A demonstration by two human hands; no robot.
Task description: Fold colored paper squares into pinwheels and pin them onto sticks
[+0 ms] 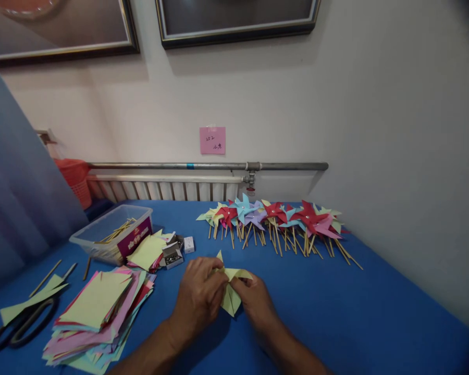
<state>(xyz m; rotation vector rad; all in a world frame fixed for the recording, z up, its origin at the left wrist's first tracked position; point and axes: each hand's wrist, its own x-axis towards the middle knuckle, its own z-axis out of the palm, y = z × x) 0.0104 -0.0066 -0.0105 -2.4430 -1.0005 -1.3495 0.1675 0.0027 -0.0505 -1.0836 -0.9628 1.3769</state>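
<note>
Between my two hands, over the blue table, is a pale yellow paper pinwheel (231,299) with cut, partly folded corners. My left hand (200,286) pinches its middle and left part, thumb and fingers closed together. On the other side, my right hand (256,301) is closed on the paper's right part, where one corner curls over. Whether a pin sits at the centre is hidden by my fingers. Beyond my left hand stand an open box of metal pins (172,258) and a small white box (189,245).
Finished pinwheels on sticks (273,216) lie along the table's back. At left are stacked coloured paper sheets (97,299), a smaller paper pile (148,251), black-handled scissors (33,323) under paper scraps, and a clear plastic tub (97,247) of sticks. A radiator (164,188) runs along the wall.
</note>
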